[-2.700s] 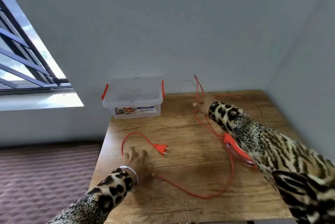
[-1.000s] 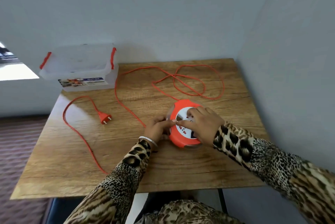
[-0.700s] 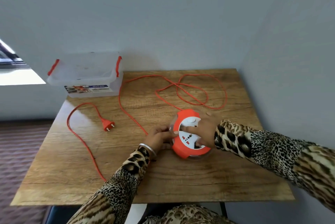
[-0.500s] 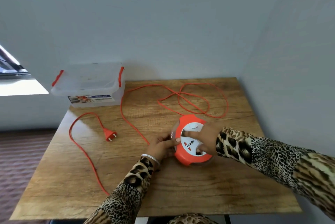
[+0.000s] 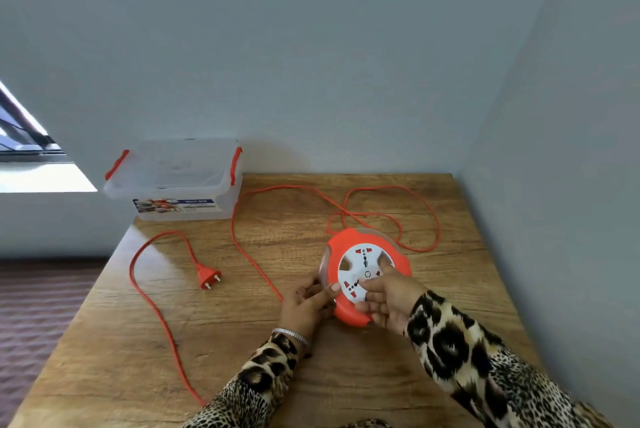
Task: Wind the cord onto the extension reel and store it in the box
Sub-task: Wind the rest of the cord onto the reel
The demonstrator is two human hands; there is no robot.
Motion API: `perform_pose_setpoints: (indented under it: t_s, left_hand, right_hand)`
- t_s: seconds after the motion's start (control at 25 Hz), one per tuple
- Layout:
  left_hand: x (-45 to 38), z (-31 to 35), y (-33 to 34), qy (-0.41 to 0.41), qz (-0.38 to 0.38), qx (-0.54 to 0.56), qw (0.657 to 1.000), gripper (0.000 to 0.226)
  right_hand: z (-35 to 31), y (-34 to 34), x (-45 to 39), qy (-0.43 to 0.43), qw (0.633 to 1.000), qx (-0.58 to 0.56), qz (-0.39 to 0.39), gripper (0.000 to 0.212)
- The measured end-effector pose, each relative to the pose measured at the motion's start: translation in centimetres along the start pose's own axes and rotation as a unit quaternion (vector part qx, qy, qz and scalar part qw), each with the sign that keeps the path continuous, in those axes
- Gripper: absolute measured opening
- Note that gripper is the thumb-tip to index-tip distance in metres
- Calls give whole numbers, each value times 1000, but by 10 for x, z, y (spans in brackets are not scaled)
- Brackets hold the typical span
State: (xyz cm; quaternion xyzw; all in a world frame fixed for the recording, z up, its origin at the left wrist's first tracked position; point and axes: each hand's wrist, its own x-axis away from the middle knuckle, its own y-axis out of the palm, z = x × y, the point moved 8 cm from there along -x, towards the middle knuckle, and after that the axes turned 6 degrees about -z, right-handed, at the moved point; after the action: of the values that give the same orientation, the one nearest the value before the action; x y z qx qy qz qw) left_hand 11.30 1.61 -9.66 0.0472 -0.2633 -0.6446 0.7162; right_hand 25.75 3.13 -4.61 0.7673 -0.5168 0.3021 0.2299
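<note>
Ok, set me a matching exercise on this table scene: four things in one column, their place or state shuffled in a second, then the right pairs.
Things:
1. plug
2. storage box
3. reel
4. cord

Place or state:
A. lid on, at the table's back left corner
B. under both hands
C. lying free, prongs toward the near edge
D. loose loops behind the reel

Pairs: 1-C, 2-A, 3-B, 4-D

We see a brown wooden table (image 5: 346, 375) in the corner. On it lies a round orange extension reel (image 5: 367, 254), a long orange cord (image 5: 242, 247) in loops, its plug (image 5: 207, 277), and a clear plastic box (image 5: 173, 185) with orange clips at the back left.
</note>
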Motion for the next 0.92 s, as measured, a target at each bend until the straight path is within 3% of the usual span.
perform_pose_setpoints:
  t_s: [0.12,0.28,0.44,0.6,0.76,0.92]
  left_hand:
    - [0,-3,0,7,3,-6,1000,28]
    - [0,1,0,11,-18,-23,1000,26]
    - [5,1,3,-45,-51,-65,996,32]
    - [15,6,22,-115,-117,-140,977,57]
    - [25,35,39,-8,-88,-198,976,42]
    - [37,63,58,148,-61,-328,931,47]
  right_hand:
    - [6,2,7,-12,994,-106,-2,76]
    - [14,8,10,-16,992,-124,-1,76]
    - [19,-3,16,-11,999,44,29,86]
    - [3,-30,34,-99,960,238,110,77]
    - [-8,-40,45,-149,930,303,142,66]
    - [-16,-47,52,-195,937,205,204,48]
